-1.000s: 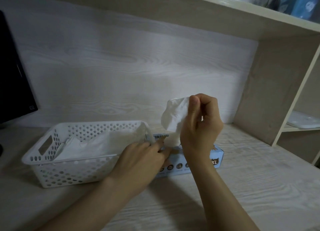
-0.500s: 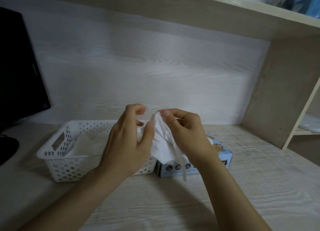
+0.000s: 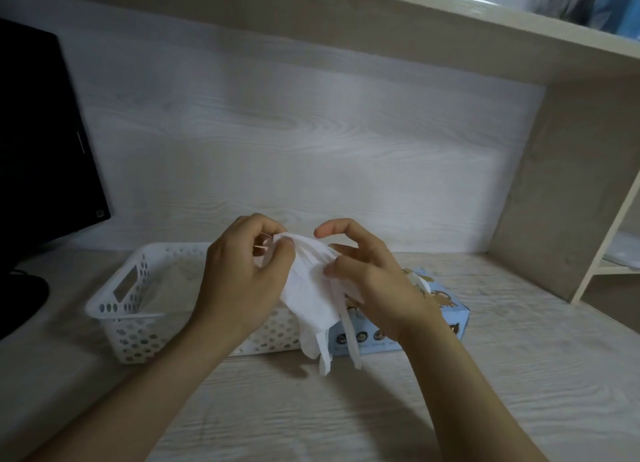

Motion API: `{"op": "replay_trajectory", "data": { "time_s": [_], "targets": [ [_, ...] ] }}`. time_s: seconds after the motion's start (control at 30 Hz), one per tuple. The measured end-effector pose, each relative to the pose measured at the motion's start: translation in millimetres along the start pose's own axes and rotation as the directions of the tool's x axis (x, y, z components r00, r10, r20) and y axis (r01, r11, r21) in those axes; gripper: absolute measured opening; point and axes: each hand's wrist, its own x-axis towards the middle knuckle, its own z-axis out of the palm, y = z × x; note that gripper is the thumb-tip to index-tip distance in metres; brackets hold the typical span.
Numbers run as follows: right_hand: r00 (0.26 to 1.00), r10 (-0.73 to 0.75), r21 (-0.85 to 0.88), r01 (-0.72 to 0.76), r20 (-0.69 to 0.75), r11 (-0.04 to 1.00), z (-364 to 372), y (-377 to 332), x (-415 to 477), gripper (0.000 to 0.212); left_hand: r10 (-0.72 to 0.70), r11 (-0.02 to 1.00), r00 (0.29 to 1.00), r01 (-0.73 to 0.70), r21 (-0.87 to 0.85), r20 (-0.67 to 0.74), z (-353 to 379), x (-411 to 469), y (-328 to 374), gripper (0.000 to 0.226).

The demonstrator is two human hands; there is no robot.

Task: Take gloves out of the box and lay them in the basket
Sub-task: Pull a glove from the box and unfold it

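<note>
Glove (image 3: 311, 298): white, thin, held up at frame centre between both hands, above the seam where basket meets box. Its fingers dangle loose toward the desk.

Left hand (image 3: 242, 281): thumb and forefinger pinch the glove's top edge, the other fingers curled in.
Right hand (image 3: 377, 285): thumb presses the glove's right side against fingers tucked behind it. The forefinger is lifted in a curve, clear of the material.

Basket (image 3: 114, 288): white, perforated, with a slot handle in its near end, lower left of centre. Pale gloves (image 3: 173, 281) lie inside, dim. The rim is open on top, its right portion hidden by the left hand.

Box (image 3: 450, 323): light blue, just beside the basket's right end, partly behind the right wrist. Cartoon print on top, a row of round icons on the front face. No lettering is legible.

Desk (image 3: 346, 409): pale wood grain. A broad stretch lies in front of basket and box, more between the box and the upright panel (image 3: 554, 184) at right.

Monitor (image 3: 41, 132): black, far left, with a small unreadable sticker at its lower corner. Shelf (image 3: 450, 14) overhead, upper frame.
</note>
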Motion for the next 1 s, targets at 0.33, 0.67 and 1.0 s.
{"op": "replay_trajectory", "data": {
  "time_s": [0.33, 0.67, 1.0],
  "targets": [
    [0.958, -0.022, 0.047, 0.037, -0.285, 0.998, -2.1, -4.1, 2.7, 0.021, -0.122, 0.957, 0.992, 0.113, -0.267, -0.018, -5.3, 6.4, 6.7, 0.029],
    [0.916, -0.044, -0.335, -0.101, -0.399, 0.937, -4.9, 5.8, 4.7, 0.017, -0.222, 0.925, 0.975, 0.208, -0.317, -0.01, -8.5, 12.4, 1.6, 0.033],
    [0.818, -0.426, -0.79, -0.056, -0.387, 0.61, 21.4, 31.2, 20.0, 0.015, -0.152, 0.988, 0.983, 0.154, 0.019, -0.101, -12.3, 22.0, -17.2, 0.022]
  ]
}}
